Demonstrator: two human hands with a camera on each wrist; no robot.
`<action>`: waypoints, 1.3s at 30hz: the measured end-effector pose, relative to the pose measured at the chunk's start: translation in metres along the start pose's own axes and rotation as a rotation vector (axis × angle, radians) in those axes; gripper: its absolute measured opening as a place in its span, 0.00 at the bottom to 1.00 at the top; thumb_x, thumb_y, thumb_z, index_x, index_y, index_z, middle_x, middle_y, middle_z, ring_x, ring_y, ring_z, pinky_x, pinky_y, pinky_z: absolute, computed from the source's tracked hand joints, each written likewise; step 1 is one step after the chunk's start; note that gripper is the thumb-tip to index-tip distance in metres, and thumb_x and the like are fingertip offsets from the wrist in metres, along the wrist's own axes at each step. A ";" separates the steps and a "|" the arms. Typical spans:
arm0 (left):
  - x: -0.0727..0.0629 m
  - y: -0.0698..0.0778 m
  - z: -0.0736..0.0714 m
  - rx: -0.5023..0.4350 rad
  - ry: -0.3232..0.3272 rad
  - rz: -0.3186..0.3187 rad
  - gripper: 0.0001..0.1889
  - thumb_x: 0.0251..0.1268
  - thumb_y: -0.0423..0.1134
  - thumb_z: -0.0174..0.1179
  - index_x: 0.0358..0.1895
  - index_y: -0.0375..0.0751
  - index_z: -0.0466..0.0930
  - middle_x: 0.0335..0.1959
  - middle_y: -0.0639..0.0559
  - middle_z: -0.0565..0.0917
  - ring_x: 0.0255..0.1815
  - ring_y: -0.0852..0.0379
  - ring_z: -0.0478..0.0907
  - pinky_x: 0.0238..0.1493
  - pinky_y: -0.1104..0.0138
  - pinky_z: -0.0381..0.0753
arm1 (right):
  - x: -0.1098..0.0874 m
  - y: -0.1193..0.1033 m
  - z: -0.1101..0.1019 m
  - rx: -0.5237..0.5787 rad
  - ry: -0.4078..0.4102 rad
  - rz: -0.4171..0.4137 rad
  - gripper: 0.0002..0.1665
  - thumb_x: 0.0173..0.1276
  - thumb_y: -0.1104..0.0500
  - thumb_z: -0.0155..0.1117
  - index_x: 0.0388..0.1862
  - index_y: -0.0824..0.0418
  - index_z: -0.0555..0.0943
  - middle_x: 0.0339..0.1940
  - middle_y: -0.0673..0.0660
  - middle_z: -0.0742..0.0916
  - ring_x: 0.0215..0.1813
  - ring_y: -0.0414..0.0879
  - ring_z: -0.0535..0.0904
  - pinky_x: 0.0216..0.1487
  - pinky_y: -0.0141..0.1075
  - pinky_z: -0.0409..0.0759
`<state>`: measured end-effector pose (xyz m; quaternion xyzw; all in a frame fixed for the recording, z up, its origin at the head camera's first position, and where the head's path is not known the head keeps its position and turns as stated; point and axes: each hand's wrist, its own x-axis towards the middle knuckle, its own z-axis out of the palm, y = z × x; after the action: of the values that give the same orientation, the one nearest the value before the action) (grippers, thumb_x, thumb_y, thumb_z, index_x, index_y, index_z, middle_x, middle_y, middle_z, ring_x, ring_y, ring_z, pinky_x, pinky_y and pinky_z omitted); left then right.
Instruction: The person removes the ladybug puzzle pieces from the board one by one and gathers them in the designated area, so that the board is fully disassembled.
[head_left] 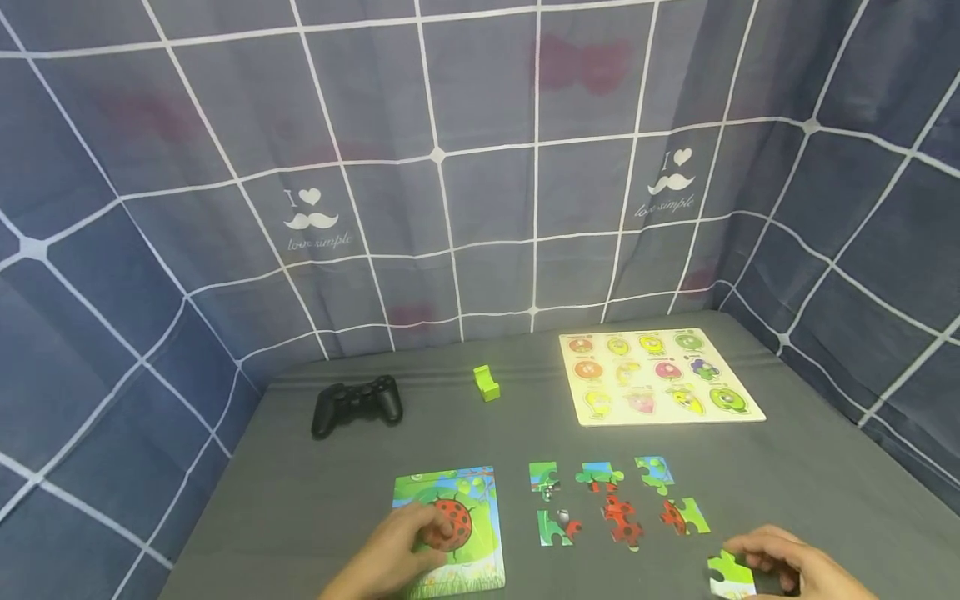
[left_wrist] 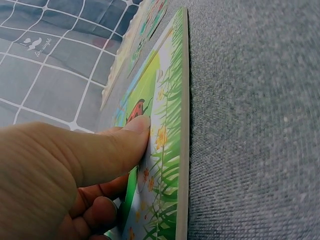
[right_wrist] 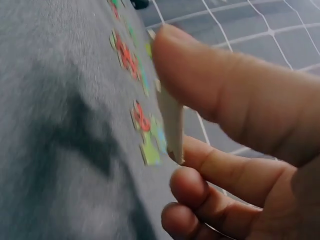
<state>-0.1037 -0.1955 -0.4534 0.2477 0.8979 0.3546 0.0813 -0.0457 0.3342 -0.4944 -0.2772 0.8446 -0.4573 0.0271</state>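
Observation:
A square puzzle board (head_left: 486, 546) with a ladybug picture and a grassy border lies flat on the table. Over its left part is my left hand (head_left: 401, 546), fingers loosely bent, with the thumb (left_wrist: 136, 127) at the picture surface in the left wrist view. My right hand (head_left: 798, 562) pinches a green and white jigsaw piece (head_left: 729, 575) between thumb and fingers at the front right. In the right wrist view this piece (right_wrist: 171, 122) is seen nearly edge-on, above the table. Several loose jigsaw pieces (head_left: 622, 521) lie in two rows between the hands.
Farther back stand a black game controller (head_left: 357, 404) at the left and a small lime-green block (head_left: 486, 383) in the middle. A cream fruit-picture board (head_left: 570, 392) lies at the back right. Blue checked curtain (head_left: 480, 200) encloses the grey table (head_left: 300, 500) behind and at both sides.

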 end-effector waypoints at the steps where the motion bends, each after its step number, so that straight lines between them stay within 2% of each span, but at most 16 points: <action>1: 0.000 0.000 -0.001 0.003 0.006 0.005 0.10 0.55 0.42 0.71 0.38 0.55 0.80 0.34 0.63 0.77 0.36 0.70 0.69 0.36 0.72 0.69 | -0.002 0.003 -0.002 0.004 -0.005 -0.030 0.29 0.58 0.74 0.68 0.59 0.57 0.77 0.38 0.43 0.73 0.31 0.40 0.67 0.24 0.29 0.62; 3: -0.001 -0.001 -0.002 0.007 0.010 0.010 0.10 0.55 0.42 0.71 0.38 0.54 0.80 0.34 0.63 0.77 0.35 0.70 0.69 0.36 0.72 0.69 | -0.006 0.009 -0.004 -0.017 -0.011 -0.072 0.32 0.56 0.74 0.69 0.59 0.56 0.77 0.39 0.43 0.75 0.33 0.39 0.68 0.24 0.29 0.63; 6: -0.001 -0.001 -0.003 0.002 -0.002 0.008 0.10 0.56 0.43 0.71 0.39 0.55 0.80 0.34 0.62 0.77 0.35 0.69 0.69 0.35 0.72 0.68 | -0.009 0.013 -0.006 -0.058 -0.019 -0.038 0.33 0.57 0.72 0.70 0.60 0.50 0.77 0.42 0.36 0.75 0.35 0.33 0.67 0.25 0.29 0.60; 11: -0.001 0.001 -0.002 -0.032 -0.039 -0.033 0.10 0.56 0.43 0.71 0.39 0.54 0.80 0.34 0.61 0.76 0.35 0.69 0.68 0.34 0.72 0.67 | -0.009 0.011 -0.004 -0.166 0.040 -0.041 0.32 0.54 0.69 0.74 0.58 0.52 0.79 0.47 0.35 0.78 0.42 0.27 0.70 0.30 0.28 0.66; 16: -0.002 0.001 -0.001 -0.030 -0.021 -0.027 0.10 0.56 0.42 0.71 0.39 0.54 0.80 0.34 0.61 0.76 0.35 0.69 0.68 0.35 0.72 0.68 | 0.001 0.005 -0.003 -0.277 0.051 0.091 0.26 0.57 0.61 0.75 0.56 0.50 0.81 0.44 0.33 0.78 0.42 0.24 0.66 0.33 0.27 0.68; 18: -0.002 0.002 -0.002 -0.027 -0.011 -0.029 0.10 0.56 0.43 0.71 0.39 0.54 0.80 0.33 0.61 0.76 0.35 0.69 0.68 0.35 0.72 0.68 | 0.005 0.004 -0.002 -0.279 0.040 0.087 0.27 0.57 0.61 0.75 0.56 0.50 0.80 0.44 0.34 0.78 0.42 0.24 0.65 0.33 0.27 0.67; 22: -0.002 0.004 -0.002 -0.022 -0.008 -0.040 0.10 0.55 0.43 0.71 0.38 0.55 0.80 0.33 0.61 0.75 0.34 0.69 0.68 0.34 0.72 0.67 | 0.007 0.006 0.002 -0.239 0.073 -0.061 0.31 0.51 0.66 0.77 0.56 0.53 0.80 0.44 0.38 0.79 0.42 0.27 0.67 0.33 0.26 0.65; 25: -0.001 0.004 -0.003 -0.016 -0.010 -0.042 0.10 0.55 0.43 0.71 0.38 0.55 0.80 0.33 0.62 0.75 0.35 0.69 0.68 0.35 0.72 0.67 | 0.006 0.007 0.002 -0.246 0.063 -0.041 0.27 0.54 0.66 0.75 0.53 0.50 0.82 0.44 0.37 0.79 0.42 0.26 0.67 0.32 0.26 0.64; 29: -0.001 0.004 -0.003 -0.013 -0.012 -0.037 0.10 0.55 0.43 0.71 0.39 0.55 0.80 0.33 0.62 0.75 0.34 0.69 0.67 0.35 0.72 0.67 | 0.005 0.006 -0.001 -0.276 0.019 0.034 0.22 0.59 0.64 0.72 0.50 0.46 0.82 0.43 0.35 0.78 0.43 0.24 0.66 0.32 0.27 0.63; 32: -0.001 0.004 -0.003 -0.012 -0.007 -0.030 0.10 0.55 0.43 0.71 0.39 0.55 0.80 0.33 0.62 0.76 0.35 0.69 0.68 0.35 0.72 0.67 | 0.006 0.007 0.000 -0.283 0.029 0.010 0.24 0.57 0.63 0.74 0.52 0.47 0.82 0.43 0.35 0.78 0.41 0.26 0.66 0.32 0.27 0.63; 36: -0.001 0.005 -0.003 -0.012 0.000 -0.028 0.10 0.55 0.44 0.71 0.39 0.55 0.80 0.33 0.62 0.76 0.35 0.69 0.68 0.35 0.72 0.67 | 0.006 0.007 0.000 -0.302 0.033 0.024 0.25 0.57 0.61 0.75 0.54 0.48 0.81 0.43 0.35 0.79 0.40 0.26 0.65 0.31 0.28 0.63; 39: -0.001 0.005 -0.003 -0.018 -0.005 -0.033 0.10 0.55 0.44 0.71 0.39 0.55 0.80 0.33 0.62 0.76 0.35 0.68 0.68 0.35 0.72 0.67 | 0.004 0.008 0.000 -0.316 0.025 0.031 0.24 0.56 0.60 0.75 0.52 0.47 0.81 0.42 0.35 0.79 0.41 0.25 0.65 0.31 0.28 0.63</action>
<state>-0.1019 -0.1947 -0.4477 0.2330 0.8984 0.3607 0.0916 -0.0529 0.3354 -0.4996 -0.2592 0.9104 -0.3217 -0.0202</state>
